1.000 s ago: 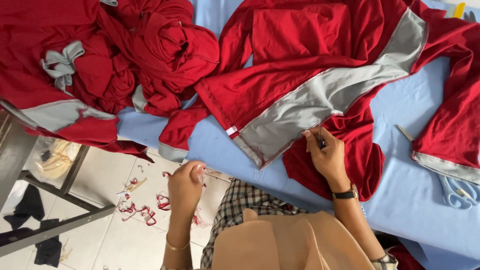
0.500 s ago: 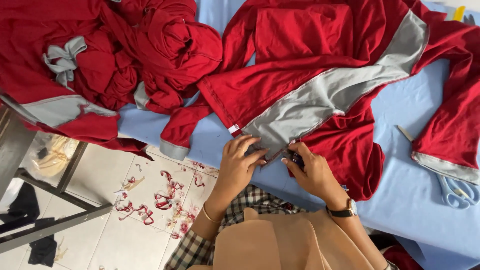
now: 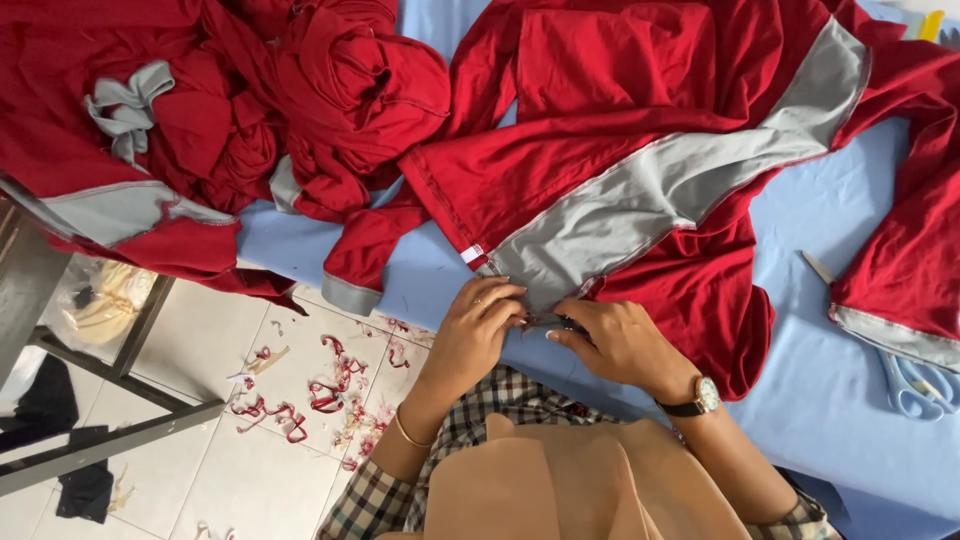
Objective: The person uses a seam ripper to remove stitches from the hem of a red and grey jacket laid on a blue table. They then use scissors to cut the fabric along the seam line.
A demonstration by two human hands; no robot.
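My left hand (image 3: 478, 322) sits at the near edge of the counter (image 3: 800, 400), its fingers curled in and pinching the lower hem of the red and grey garment (image 3: 620, 170), right where the grey panel (image 3: 650, 195) runs down to the edge. A thin gold bangle (image 3: 408, 432) circles that wrist. My right hand (image 3: 615, 340) is just beside it, the two nearly touching, and it is closed around a small dark tool (image 3: 556, 322) whose tip pokes out between my hands at the hem; I cannot tell what kind of tool it is. A wristwatch (image 3: 700, 398) with a dark strap rides on my right wrist.

The garment lies spread flat on the light blue counter, its red body reaching away from me and the grey band crossing it on a slant. A small white tag (image 3: 472, 254) shows at the seam just above my left hand. To the left a heap of red garments (image 3: 250, 120) is bunched up, partly hanging over the counter's edge. On the right another red piece (image 3: 910, 270) with a grey hem lies near pale blue scissors (image 3: 920, 385). Down on the tiled floor (image 3: 230, 460) to my left lie red and white thread scraps (image 3: 320, 390).
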